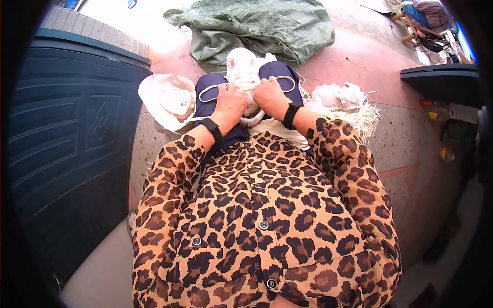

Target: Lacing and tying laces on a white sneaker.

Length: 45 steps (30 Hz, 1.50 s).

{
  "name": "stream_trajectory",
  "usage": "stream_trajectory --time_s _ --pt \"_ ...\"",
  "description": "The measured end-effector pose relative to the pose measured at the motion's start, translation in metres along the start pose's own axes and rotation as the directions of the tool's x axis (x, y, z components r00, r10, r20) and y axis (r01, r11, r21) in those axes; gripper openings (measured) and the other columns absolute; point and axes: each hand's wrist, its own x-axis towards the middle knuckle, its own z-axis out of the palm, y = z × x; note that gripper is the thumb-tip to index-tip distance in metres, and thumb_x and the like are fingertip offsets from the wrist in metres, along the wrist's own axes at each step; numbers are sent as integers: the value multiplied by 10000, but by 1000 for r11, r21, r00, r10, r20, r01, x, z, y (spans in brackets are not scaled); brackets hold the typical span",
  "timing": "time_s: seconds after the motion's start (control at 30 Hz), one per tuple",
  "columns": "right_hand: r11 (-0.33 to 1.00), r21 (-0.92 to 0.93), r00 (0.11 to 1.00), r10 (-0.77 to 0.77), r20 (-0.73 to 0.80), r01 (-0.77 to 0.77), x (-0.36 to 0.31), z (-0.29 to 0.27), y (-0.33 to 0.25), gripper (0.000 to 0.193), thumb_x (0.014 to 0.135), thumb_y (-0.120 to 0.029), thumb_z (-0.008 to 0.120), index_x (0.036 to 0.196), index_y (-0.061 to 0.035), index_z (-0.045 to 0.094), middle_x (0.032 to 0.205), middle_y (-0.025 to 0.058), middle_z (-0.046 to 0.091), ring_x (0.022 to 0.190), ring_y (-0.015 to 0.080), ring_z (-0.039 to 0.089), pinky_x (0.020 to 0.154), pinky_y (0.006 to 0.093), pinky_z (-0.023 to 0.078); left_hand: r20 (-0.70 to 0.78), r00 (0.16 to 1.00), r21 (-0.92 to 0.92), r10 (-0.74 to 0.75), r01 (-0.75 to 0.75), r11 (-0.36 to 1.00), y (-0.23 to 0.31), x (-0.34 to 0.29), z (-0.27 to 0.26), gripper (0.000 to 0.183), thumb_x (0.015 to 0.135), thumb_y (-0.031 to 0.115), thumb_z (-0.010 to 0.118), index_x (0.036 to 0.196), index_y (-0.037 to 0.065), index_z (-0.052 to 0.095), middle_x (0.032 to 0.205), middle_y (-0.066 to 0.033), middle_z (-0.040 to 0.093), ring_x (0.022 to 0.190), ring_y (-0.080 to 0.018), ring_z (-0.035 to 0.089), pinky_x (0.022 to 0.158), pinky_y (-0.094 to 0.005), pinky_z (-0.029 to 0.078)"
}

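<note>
A white sneaker [240,64] rests between my knees, toe pointing away from me. My left hand [231,103] is closed over its lacing area, fingers pinching a white shoelace [206,88] that loops out to the left over the dark trousers. On the other side my right hand [271,96] is closed on the lace too, with another loop standing out to the right. Both hands are close together, and they hide much of the sneaker's middle. Black bands circle both wrists.
A rounded white item [165,102] with a small label lies left of my knee. Right of me is a heap of white laces [354,110]. A green woven sack [267,31] lies ahead. Dark panelled doors [77,118] stand at the left; a dark panel [436,77] juts in at the right.
</note>
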Motion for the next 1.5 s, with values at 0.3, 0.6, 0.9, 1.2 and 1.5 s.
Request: stream_trajectory --time_s 0.3,0.6,0.9,1.2,1.5 --pt "889 451 891 270 -366 -85 4 -11 11 109 757 -159 529 706 -92 599 820 78 509 842 240 471 673 369 346 -267 934 -544 -236 56 837 -17 16 -14 149 736 140 571 645 23 582 635 -137 563 638 -308 524 592 -365 424" --pt "632 773 837 451 -310 -54 41 -39 38 230 806 -227 504 782 -25 610 828 160 565 831 310 535 718 391 418 243 861 -969 -447 239 -65 -58 57 -16 155 800 145 598 778 -8 609 695 0 575 604 -44 477 532 -186 384" --pt "868 491 994 -107 35 77 -64 -10 45 204 678 -110 613 881 -95 620 833 47 586 902 205 524 741 359 404 -307 613 -23 -728 760 649 -170 -59 16 393 681 273 662 1024 125 541 870 -109 534 905 -294 480 711 -451 445" --pt "932 362 1000 3 -30 8 -64 -15 58 60 730 -66 532 770 -57 576 771 94 547 799 257 515 691 354 398 106 375 -250 -921 906 340 -189 -132 30 471 728 316 632 1084 48 478 958 -218 587 876 -377 565 739 -431 445" --pt "-528 460 599 801 -12 714 -114 -114 130 64 879 -101 445 832 -60 456 622 -24 364 529 74 336 504 217 320 6 516 -436 -856 772 463 -204 -119 44 233 678 206 572 711 -25 584 710 -226 580 702 -379 577 623 -408 447"
